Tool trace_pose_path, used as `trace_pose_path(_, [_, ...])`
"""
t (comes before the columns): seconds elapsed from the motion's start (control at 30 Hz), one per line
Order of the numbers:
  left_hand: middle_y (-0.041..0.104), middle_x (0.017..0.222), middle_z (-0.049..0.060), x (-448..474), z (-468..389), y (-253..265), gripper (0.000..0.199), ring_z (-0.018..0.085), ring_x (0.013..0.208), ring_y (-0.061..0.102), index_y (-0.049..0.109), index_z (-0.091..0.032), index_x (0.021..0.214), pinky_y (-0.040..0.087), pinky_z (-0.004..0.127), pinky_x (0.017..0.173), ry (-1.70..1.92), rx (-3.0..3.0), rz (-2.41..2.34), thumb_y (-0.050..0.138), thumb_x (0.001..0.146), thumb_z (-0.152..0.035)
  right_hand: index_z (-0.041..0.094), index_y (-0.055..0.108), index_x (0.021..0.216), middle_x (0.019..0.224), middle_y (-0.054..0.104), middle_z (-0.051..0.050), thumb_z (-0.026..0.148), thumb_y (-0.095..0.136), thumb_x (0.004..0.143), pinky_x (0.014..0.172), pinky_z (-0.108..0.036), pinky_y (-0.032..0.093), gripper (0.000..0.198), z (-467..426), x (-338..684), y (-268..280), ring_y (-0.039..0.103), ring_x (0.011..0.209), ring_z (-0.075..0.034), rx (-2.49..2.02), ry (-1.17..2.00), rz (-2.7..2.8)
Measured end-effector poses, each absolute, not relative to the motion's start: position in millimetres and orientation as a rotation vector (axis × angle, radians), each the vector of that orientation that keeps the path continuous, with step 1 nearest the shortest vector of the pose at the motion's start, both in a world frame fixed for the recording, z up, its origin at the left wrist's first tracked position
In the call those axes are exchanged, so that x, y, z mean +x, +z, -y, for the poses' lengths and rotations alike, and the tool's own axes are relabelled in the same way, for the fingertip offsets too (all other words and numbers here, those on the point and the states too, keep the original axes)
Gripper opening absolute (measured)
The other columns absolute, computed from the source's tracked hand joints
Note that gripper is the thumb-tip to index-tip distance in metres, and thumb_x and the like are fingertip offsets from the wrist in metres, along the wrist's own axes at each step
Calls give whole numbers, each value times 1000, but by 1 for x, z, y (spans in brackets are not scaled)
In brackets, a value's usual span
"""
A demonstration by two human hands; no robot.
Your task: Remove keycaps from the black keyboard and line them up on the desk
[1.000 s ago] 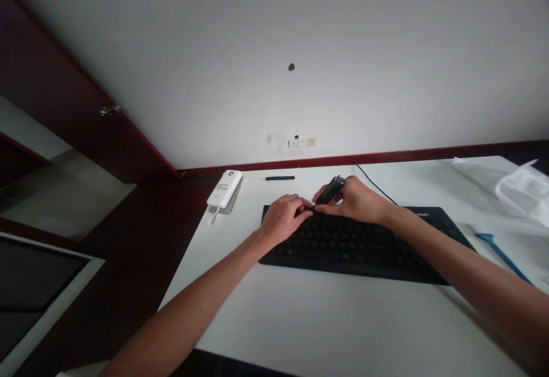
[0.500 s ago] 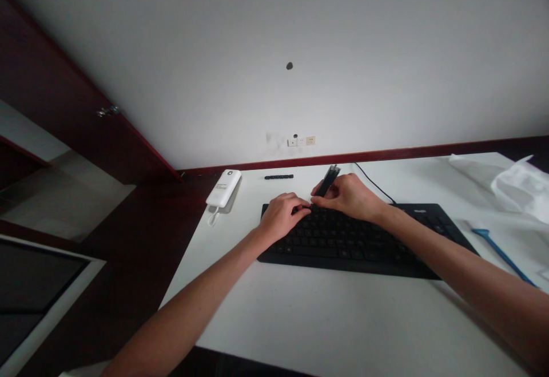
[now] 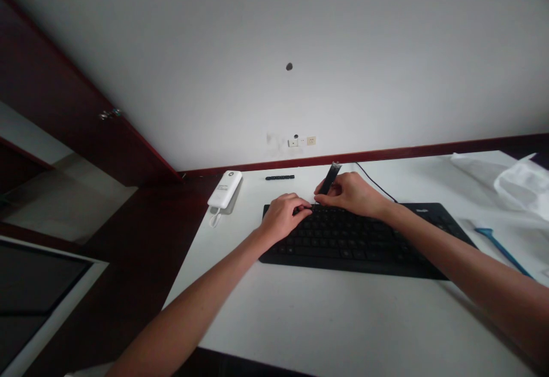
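Observation:
A black keyboard lies on the white table. My right hand is closed around a slim black stick-like tool, tilted with its upper end sticking out above the fingers. Its lower end, where a thin wire seems to show, points down at the back row of keys, left of the middle. Over the keyboard's back left part rests my left hand, thumb and fingers drawn together right beside the tool's tip. Whatever those fingertips pinch is too small and hidden to tell.
Behind the keyboard lies a short row of small black pieces, like keycaps. A white power bank with a short cable is at the left edge. To the right are a blue tool and a white plastic bag. The keyboard cable runs backward.
My right hand and the black tool have risen very slightly from the keys. My left hand stays at nearly the same spot. The view has shifted a little.

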State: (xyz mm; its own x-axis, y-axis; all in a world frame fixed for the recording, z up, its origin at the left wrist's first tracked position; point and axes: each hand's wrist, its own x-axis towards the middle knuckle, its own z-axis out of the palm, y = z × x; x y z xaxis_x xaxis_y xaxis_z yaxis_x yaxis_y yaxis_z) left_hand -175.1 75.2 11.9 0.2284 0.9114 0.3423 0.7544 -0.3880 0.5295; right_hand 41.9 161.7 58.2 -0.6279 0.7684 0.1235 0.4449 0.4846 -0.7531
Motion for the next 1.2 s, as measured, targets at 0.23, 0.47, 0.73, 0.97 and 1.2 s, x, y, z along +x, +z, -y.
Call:
trace_pose_path(0.23, [71, 93, 1, -174, -73, 16, 12, 16, 85, 66, 76, -22, 104, 51, 28, 82, 874, 2242, -1570, 73, 93, -24, 17, 79, 95, 76, 76, -5, 44, 76, 79, 67, -33, 56, 32, -172, 47, 57, 72, 73, -23, -932, 1094, 2217])
trace_pose_path(0.47, [70, 98, 1, -173, -73, 21, 16, 15, 84, 65, 76, -23, 108, 51, 27, 79, 853, 2214, -1555, 73, 93, -26, 20, 80, 99, 94, 80, -6, 48, 79, 75, 78, -38, 59, 37, -181, 63, 76, 74, 85, -25, -864, 1076, 2267])
trace_pose_path(0.73, [71, 105, 2, -162, -71, 28, 15, 17, 93, 67, 77, -23, 106, 53, 30, 87, 774, 2327, -1582, 73, 93, -29, 20, 80, 102, 95, 80, -5, 40, 74, 80, 79, -34, 57, 30, -172, 67, 92, 73, 87, -24, -783, 1055, 2454])
trace_pose_path(0.97, [70, 102, 3, -146, -71, 19, 15, 20, 95, 67, 77, -22, 106, 54, 33, 90, 816, 2364, -1656, 69, 97, -31, 18, 80, 101, 83, 78, -5, 37, 74, 78, 68, -32, 56, 31, -168, 65, 90, 71, 77, -23, -875, 1079, 2452])
trace_pose_path(1.2, [69, 101, 3, -149, -75, 20, 10, 19, 95, 68, 76, -21, 101, 54, 33, 90, 815, 2346, -1631, 71, 95, -27, 19, 80, 97, 81, 77, -4, 35, 73, 79, 66, -32, 55, 25, -166, 64, 88, 70, 76, -22, -858, 1115, 2464])
